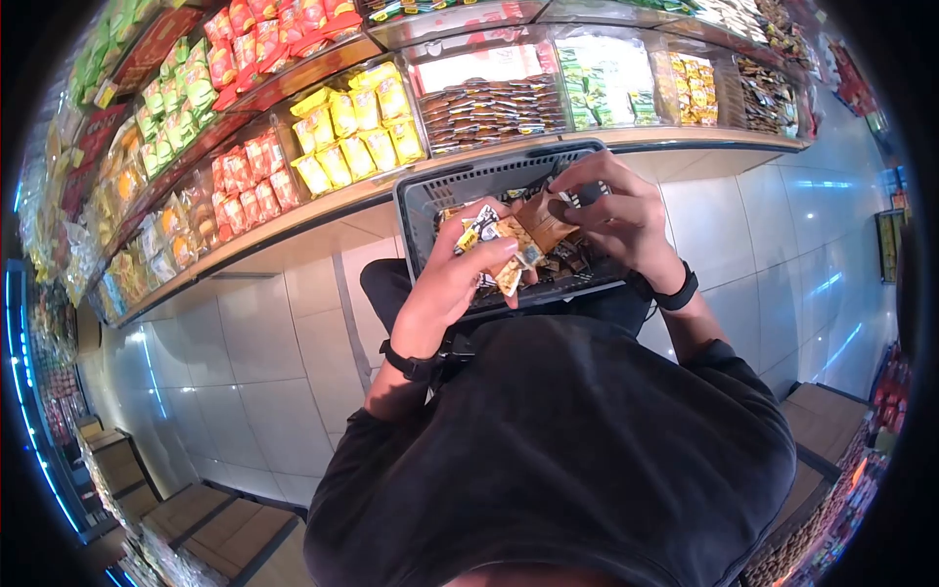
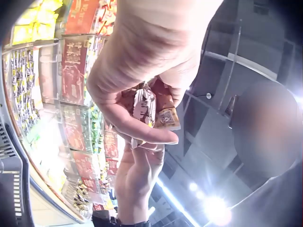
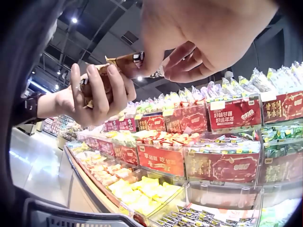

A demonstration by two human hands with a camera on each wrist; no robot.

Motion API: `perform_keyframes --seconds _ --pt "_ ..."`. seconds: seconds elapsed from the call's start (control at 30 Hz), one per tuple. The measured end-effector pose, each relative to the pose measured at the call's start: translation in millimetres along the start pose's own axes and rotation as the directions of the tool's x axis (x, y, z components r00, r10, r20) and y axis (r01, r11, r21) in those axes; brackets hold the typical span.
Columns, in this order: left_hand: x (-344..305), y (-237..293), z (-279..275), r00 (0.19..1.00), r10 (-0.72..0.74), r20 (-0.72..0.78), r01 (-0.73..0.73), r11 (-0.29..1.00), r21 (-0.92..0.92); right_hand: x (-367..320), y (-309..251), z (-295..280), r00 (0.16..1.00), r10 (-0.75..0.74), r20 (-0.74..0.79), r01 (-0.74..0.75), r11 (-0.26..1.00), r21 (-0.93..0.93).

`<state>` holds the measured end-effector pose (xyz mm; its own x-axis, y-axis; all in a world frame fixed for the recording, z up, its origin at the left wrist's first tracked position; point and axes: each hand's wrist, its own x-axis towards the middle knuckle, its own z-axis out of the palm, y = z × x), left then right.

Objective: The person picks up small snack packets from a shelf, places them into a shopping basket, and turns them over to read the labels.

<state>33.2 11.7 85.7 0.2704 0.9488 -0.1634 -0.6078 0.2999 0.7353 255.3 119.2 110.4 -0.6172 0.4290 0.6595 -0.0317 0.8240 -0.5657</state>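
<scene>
My left hand [image 1: 452,269] grips several small snack packets [image 1: 509,256], white, yellow and brown with dark print. They fan out between thumb and fingers. Beside it my right hand [image 1: 631,220] pinches a brown snack packet [image 1: 540,221] that overlaps the left hand's bunch; a dark packet with white marks [image 1: 588,194] shows at its fingers. Both hands are above a grey shopping basket [image 1: 430,201] with more small packets inside. In the left wrist view, the left fingers curl round the packets [image 2: 144,108]. From the right wrist, brown wrappers [image 3: 129,64] appear between the two hands.
Snack shelves run along the front: yellow packets [image 1: 354,127], red packets [image 1: 256,181] and a bin of stacked dark packets [image 1: 494,110]. A wooden shelf edge [image 1: 685,140] passes just behind the basket. Tiled floor [image 1: 259,338] lies to the left, with wooden stands [image 1: 230,528] behind.
</scene>
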Motion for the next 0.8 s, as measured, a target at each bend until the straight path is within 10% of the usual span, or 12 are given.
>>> perform_keyframes --seconds 0.57,0.63,0.8 --pt "-11.5 5.4 33.4 0.988 0.156 -0.006 -0.151 0.962 0.226 16.6 -4.7 -6.5 0.997 -0.046 -0.057 0.053 0.989 0.140" --pt "-4.5 12.4 18.4 0.999 0.016 0.041 -0.008 0.983 -0.185 21.0 -6.0 -6.9 0.998 -0.046 -0.047 0.053 0.985 0.165" --pt "27.5 1.7 -16.7 0.993 -0.115 -0.034 0.099 0.944 -0.315 30.6 8.5 -2.8 0.970 0.231 0.075 -0.242 0.945 0.221"
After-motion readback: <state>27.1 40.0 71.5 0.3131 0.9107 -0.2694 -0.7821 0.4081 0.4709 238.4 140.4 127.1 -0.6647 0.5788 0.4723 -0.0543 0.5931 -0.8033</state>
